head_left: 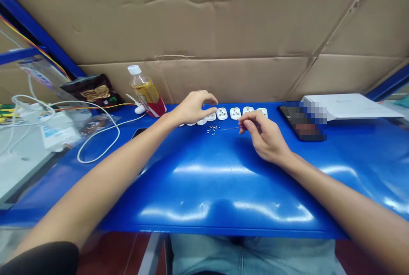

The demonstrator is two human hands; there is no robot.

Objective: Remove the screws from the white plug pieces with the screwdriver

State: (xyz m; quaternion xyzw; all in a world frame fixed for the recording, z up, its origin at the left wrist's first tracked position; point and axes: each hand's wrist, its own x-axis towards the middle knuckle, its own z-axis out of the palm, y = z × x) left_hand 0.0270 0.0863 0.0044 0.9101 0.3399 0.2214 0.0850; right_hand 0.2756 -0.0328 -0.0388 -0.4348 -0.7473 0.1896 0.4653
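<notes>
Now, the near stretch of the glossy blue tabletop [204, 181] is seen bare and slick. Farther in, right of centre, a thin metal rod [230, 128] is pinched between the thumb and fingertips of the right hand [265, 138]. Its tip is aimed left at a small heap of metal pieces [213, 129] lying just beside it. Just past the heap, the left hand [193, 108] is arched over the left end of a row of white socket inserts [235, 113], with the fingers curled down. Whether one is actually gripped cannot be told.

The risk is judged to lie in that heap. On so smooth a surface the tiny pieces could be scattered by a careless flick of the rod or a brush of the wrist. The row could also be knocked out of line by the left fingers. At the far left a bottle [147, 92] is leaning, and it could be tipped by a wide elbow.
</notes>
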